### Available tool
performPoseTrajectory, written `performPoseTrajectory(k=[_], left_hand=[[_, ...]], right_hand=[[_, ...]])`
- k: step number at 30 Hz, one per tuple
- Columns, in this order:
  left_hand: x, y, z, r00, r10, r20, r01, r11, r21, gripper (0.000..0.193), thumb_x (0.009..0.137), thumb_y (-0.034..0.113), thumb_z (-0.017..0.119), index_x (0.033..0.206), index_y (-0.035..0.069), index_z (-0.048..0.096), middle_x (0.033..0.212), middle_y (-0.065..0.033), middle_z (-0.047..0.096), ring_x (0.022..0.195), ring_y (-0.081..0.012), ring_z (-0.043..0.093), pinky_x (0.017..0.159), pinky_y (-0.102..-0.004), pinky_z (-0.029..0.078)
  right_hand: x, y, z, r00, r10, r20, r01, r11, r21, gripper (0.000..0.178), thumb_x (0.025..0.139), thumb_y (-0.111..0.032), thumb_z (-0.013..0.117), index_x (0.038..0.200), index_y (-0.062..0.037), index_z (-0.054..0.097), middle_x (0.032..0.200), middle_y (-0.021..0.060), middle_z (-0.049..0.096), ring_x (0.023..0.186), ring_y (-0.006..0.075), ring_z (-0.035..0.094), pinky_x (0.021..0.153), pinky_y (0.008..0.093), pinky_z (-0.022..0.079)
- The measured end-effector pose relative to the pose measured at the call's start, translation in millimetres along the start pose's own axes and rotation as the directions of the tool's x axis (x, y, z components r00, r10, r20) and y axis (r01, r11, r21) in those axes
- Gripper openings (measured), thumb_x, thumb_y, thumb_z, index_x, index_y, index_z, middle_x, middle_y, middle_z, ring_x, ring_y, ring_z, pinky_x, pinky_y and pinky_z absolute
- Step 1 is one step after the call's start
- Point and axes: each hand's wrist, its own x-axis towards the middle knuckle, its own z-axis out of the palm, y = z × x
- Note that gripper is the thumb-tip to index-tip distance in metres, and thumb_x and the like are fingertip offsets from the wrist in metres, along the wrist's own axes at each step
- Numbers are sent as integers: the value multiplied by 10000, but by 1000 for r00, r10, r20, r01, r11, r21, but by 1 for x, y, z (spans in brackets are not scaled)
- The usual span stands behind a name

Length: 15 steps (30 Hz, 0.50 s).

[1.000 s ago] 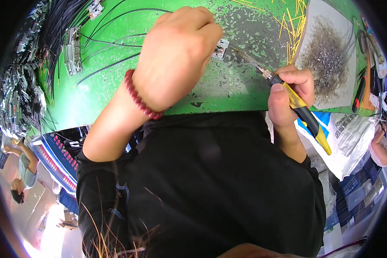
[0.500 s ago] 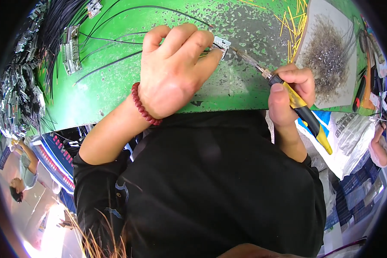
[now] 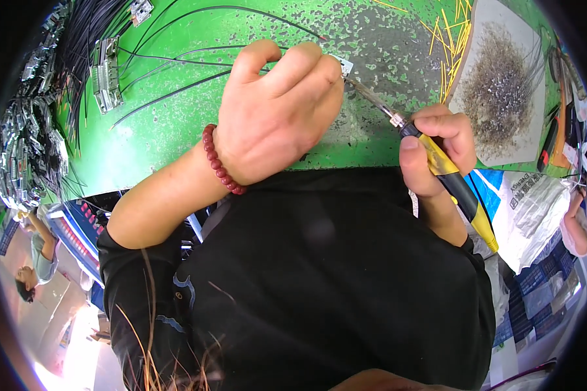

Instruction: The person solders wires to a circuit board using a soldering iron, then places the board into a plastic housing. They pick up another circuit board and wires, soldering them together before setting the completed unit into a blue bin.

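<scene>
With the right hand (image 3: 460, 140) closed around a yellow-and-black pen-shaped soldering iron (image 3: 447, 171), its tip by a small silvery metal plate (image 3: 346, 66) at the half-curled left hand's (image 3: 280, 114) fingertips (any grip is hidden), work there looks unfinished, one thin black insulated wire (image 3: 287, 19) lying loose-ended beyond.

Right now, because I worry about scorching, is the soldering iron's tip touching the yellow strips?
Apart: the head view shows worn green tabletop between the tip of the soldering iron and the yellow strips, the tip pointing away from them.
</scene>
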Motion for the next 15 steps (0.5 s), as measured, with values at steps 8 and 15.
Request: performPoseTrajectory(k=[8, 15], left_hand=[[0, 0, -1, 999, -13, 35, 15, 999, -43, 327, 689, 159, 581, 998, 127, 681, 1004, 11, 579, 972, -162, 549, 849, -346, 352], [0, 0, 1, 999, -19, 29, 21, 998, -61, 323, 691, 161, 578, 995, 120, 679, 999, 10, 575, 972, -167, 548, 845, -346, 353]], right_hand=[[0, 1, 0, 999, 1, 35, 1, 998, -60, 266, 743, -36, 719, 921, 2, 526, 765, 109, 575, 562, 95, 447, 507, 227, 351], [-7, 0, -5, 1000, -1, -10, 2, 997, 78, 287, 786, -40, 688, 975, -21, 474, 811, 117, 560, 607, 86, 420, 547, 233, 341]])
